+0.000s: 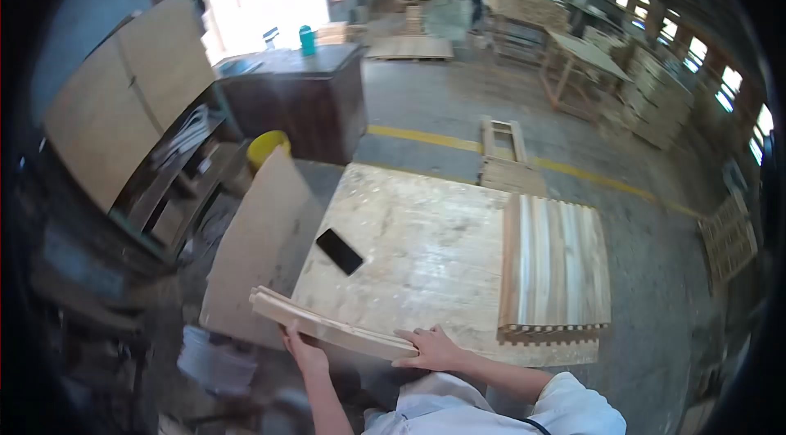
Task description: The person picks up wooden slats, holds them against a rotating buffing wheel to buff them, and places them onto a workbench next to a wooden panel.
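A long bundle of narrow wooden strips [332,328] lies along the near edge of a pale wooden table [409,230]. Beneath its left part, my left hand [304,349] is closed round the lower edge. At its right end my right hand [430,347] grips it, with fingers over the top. A black phone [339,251] rests flat on the table, beyond the strips. On the table's right side sits a stack of jointed wooden panels [555,263] with notched ends.
A brown board [258,255] leans at the table's left. Behind it are a yellow bucket [268,147] and a dark cabinet [295,99] with a green bottle [307,40]. A wooden frame [503,140] stands past the far edge. A person [478,5] stands far back.
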{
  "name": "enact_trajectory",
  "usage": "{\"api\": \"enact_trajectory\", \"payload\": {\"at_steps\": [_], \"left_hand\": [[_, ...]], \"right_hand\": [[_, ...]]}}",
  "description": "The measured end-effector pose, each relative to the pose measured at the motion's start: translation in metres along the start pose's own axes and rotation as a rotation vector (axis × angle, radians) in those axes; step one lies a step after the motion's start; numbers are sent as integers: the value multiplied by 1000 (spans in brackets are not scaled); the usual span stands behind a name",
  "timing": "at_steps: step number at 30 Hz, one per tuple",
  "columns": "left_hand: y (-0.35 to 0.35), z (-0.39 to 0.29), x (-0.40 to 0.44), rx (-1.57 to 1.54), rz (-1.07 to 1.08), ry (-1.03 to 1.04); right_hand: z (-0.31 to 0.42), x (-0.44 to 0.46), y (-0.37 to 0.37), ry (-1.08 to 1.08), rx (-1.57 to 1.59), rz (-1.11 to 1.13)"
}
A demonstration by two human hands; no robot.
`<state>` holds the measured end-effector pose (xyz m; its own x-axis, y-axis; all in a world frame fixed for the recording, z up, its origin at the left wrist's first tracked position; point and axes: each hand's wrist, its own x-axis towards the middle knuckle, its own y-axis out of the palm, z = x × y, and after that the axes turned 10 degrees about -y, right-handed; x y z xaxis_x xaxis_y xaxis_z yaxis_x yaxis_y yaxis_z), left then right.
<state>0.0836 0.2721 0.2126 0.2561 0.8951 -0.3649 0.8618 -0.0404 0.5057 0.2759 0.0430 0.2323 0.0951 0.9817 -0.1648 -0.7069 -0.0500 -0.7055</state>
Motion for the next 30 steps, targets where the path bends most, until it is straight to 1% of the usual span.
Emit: {"api": "enact_trajectory", "payload": {"at_steps": [2,3,4,6,7,9,10,12,13,16,17,19,20,23,26,27,29,30], "left_hand": [[36,-7,6,-175,36,-141],[55,-14,9,-225,70,-129],[63,-15,21,-221,148,-138],[63,-17,44,-216,272,-144],[61,-15,49,-148,290,-163],[51,-7,64,0,337,-219],[37,1,69,39,309,-243],[22,13,88,102,283,-271],[12,17,95,88,252,-318],[-25,33,122,449,268,-135],[-17,28,118,655,242,0],[-20,32,127,759,190,16],[-23,30,129,798,222,23],[-26,29,134,910,334,42],[-31,32,135,757,344,-14],[-29,33,133,762,341,-12],[-25,31,127,778,352,-12],[-25,30,128,788,358,-17]], "right_hand": [[-22,-18,-6,-14,-170,-199],[-26,-24,-14,15,-218,-239],[-37,-30,-13,15,-254,-304],[-70,-35,-1,-6,-314,-408],[-74,-35,5,22,-297,-448],[-82,-32,14,-8,-268,-545],[-81,-34,18,-10,-256,-595],[-80,-30,19,-9,-255,-588],[-79,-26,19,-12,-260,-588],[-81,-20,24,19,-287,-543],[-79,-17,24,30,-296,-523],[-77,-10,27,109,-337,-450],[-77,-5,30,134,-354,-410],[-70,-3,21,45,-462,-435],[-88,-22,42,174,-337,-779],[-88,-28,50,232,-255,-898],[-91,-33,70,319,0,-1050],[-88,-32,75,339,113,-1076]]}}
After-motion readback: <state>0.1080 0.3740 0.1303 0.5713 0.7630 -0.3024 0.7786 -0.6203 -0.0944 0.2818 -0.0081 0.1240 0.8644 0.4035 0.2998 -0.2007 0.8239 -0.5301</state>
